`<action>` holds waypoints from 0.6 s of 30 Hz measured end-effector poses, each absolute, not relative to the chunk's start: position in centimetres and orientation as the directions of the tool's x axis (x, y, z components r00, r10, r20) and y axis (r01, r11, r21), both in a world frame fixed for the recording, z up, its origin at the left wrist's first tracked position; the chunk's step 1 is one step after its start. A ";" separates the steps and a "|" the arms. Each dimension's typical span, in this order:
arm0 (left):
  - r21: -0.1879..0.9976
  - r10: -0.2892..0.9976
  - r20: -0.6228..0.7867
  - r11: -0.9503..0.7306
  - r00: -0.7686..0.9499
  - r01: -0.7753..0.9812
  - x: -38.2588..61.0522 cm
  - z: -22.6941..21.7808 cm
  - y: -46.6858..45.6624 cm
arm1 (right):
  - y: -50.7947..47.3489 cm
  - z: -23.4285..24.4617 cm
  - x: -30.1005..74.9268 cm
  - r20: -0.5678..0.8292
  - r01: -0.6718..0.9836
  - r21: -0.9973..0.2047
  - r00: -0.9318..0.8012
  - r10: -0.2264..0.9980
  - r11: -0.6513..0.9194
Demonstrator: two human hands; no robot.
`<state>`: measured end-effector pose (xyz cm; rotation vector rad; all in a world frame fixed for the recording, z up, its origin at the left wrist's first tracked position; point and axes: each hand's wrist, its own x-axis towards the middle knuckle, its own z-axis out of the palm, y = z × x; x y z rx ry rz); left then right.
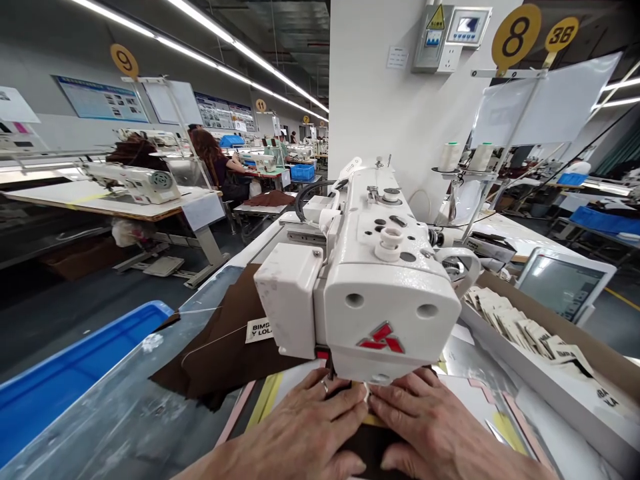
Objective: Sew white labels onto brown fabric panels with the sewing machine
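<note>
My left hand and my right hand lie flat side by side under the head of a white sewing machine, fingers stretched forward. Between and below them shows a dark brown fabric piece, which both hands press down. A small whitish edge pokes up between the index fingers; what it belongs to is hidden. The machine head covers some of the fingertips. Left of it lies another brown fabric piece bearing a white printed label, with a loose thread across it.
An open cardboard box of printed labels stands at right, beside a tablet-like screen. A blue bin sits at the table's left edge. Thread cones stand behind. Further back, a person sits at another machine.
</note>
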<state>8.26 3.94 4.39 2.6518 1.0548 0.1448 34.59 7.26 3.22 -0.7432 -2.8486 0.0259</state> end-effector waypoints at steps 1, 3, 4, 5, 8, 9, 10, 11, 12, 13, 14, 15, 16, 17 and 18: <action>0.284 0.680 -0.008 -0.701 0.733 0.654 8.0 4.3 3.9 | 7.2 3.2 34.6 0.186 0.484 -0.062 -0.854 0.486 0.873; 0.273 0.679 0.037 -0.712 0.733 0.647 7.2 3.9 3.9 | 7.1 3.0 34.7 0.188 0.488 -0.069 -0.850 0.492 0.870; 0.267 0.685 0.067 -0.713 0.725 0.649 6.7 3.6 3.9 | 7.1 2.9 34.7 0.185 0.489 -0.073 -0.850 0.494 0.869; 0.258 0.692 0.092 -0.711 0.716 0.654 6.3 3.3 3.9 | 7.1 2.8 34.7 0.180 0.492 -0.074 -0.849 0.497 0.867; 0.231 0.698 0.112 -0.711 0.708 0.664 5.1 2.3 3.9 | 7.2 2.4 34.7 0.157 0.496 -0.065 -0.852 0.500 0.866; 0.228 0.695 0.110 -0.713 0.710 0.663 4.9 2.2 3.9 | 7.2 2.4 34.7 0.146 0.499 -0.071 -0.852 0.503 0.864; 0.227 0.693 0.107 -0.715 0.713 0.661 4.8 2.1 3.8 | 7.2 2.3 34.7 0.140 0.501 -0.081 -0.850 0.507 0.862; 0.230 0.688 0.103 -0.719 0.718 0.656 4.9 2.1 3.8 | 7.2 2.4 34.6 0.135 0.507 -0.097 -0.846 0.516 0.856; 0.235 0.685 0.098 -0.721 0.722 0.652 5.0 2.2 3.8 | 7.2 2.4 34.6 0.130 0.513 -0.117 -0.841 0.525 0.850; 0.242 0.683 0.095 -0.722 0.725 0.648 5.3 2.4 3.8 | 7.2 2.5 34.5 0.125 0.518 -0.137 -0.837 0.533 0.844; 0.253 0.682 0.088 -0.720 0.726 0.646 5.6 2.7 3.8 | 7.2 2.6 34.5 0.120 0.519 -0.156 -0.834 0.538 0.840; 0.268 0.683 0.074 -0.715 0.726 0.646 6.1 3.0 3.8 | 7.1 2.7 34.4 0.117 0.517 -0.172 -0.835 0.538 0.839; 0.283 0.688 0.062 -0.707 0.723 0.648 6.7 3.3 3.8 | 7.1 2.7 34.4 0.116 0.514 -0.184 -0.835 0.538 0.838; 0.296 0.700 0.048 -0.691 0.712 0.659 7.3 3.6 3.8 | 7.1 2.8 34.4 0.116 0.512 -0.194 -0.835 0.537 0.837; 0.303 0.715 0.031 -0.673 0.699 0.675 7.9 3.8 3.8 | 7.1 2.8 34.4 0.120 0.508 -0.202 -0.836 0.536 0.837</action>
